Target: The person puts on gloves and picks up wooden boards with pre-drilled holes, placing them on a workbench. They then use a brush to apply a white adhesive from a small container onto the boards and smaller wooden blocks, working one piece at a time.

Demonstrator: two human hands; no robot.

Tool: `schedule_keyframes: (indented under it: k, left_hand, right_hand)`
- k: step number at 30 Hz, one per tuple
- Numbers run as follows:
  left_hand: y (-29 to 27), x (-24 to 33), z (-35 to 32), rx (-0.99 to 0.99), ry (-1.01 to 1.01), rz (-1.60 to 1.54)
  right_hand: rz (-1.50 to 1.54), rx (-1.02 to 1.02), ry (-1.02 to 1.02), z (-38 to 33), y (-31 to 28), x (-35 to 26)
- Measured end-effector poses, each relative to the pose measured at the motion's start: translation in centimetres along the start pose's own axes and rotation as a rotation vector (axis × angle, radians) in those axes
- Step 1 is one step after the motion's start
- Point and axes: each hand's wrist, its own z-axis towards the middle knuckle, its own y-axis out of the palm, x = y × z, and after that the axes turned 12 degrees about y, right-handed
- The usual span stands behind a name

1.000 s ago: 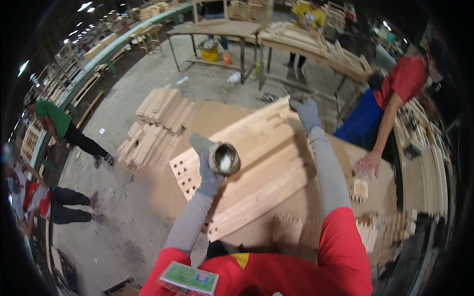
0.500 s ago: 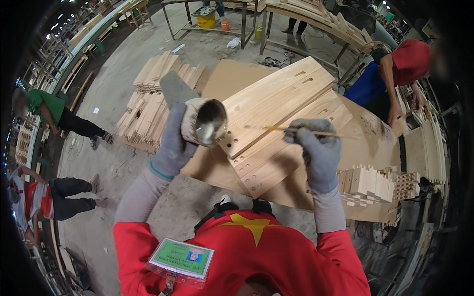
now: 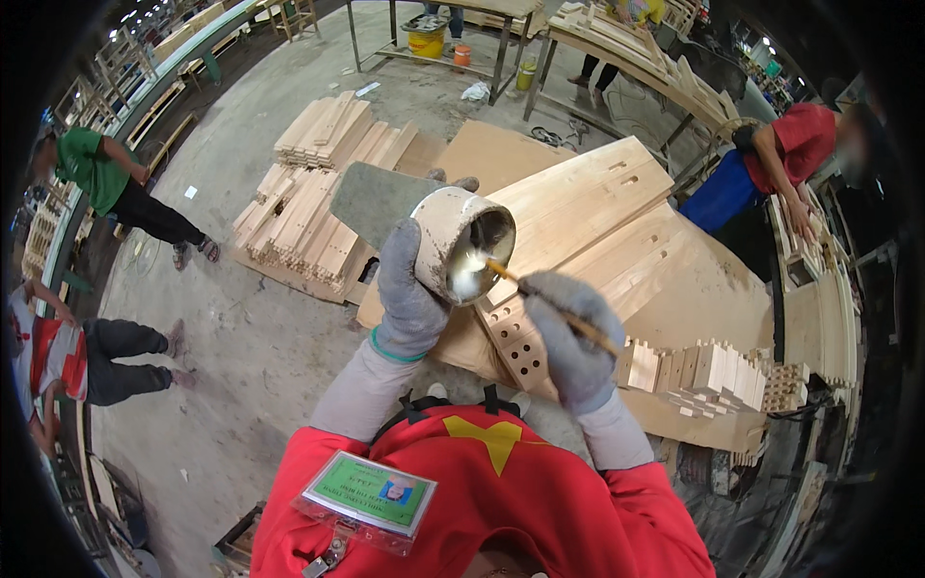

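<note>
My left hand [image 3: 409,294], in a grey glove, is wrapped round a round, stained whitish cup [image 3: 439,243] tilted toward me. White liquid shows inside it. A flat grey-green piece [image 3: 374,202] sticks out behind the cup on its left; whether it is joined to the cup I cannot tell. My gloved right hand [image 3: 570,337] is closed on a thin brush [image 3: 504,274], whose tip reaches into the cup's mouth. Under both hands lie pale wooden boards [image 3: 588,207] side by side, with round holes at their near ends and slots at the far ends.
Stacked wood strips [image 3: 323,144] stand on the left beyond cardboard [image 3: 482,144]. Short wooden blocks [image 3: 708,371] sit at the right. A person in red [image 3: 800,144] works at the far right; two people stand at the left. Tables [image 3: 453,58] are at the back.
The cup and my left hand have moved right. My right hand has come left and closer, bringing the brush tip from above the boards into the cup.
</note>
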Motion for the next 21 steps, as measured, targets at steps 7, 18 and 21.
schedule_keyframes:
  k: [7,18,21]
  left_hand:
    - [-2.2,0.5,1.3,0.090,0.146,0.045]
    - [-2.2,1.2,1.8,0.119,0.097,-0.074]
    - [-4.0,-0.1,2.0,0.136,0.075,-0.144]
  right_hand:
    - [0.011,-0.085,-0.081,-2.4,0.6,0.3]
    - [0.459,0.055,-0.020,0.7,4.7,2.3]
    - [0.302,-0.042,0.112,0.6,5.3,1.6]
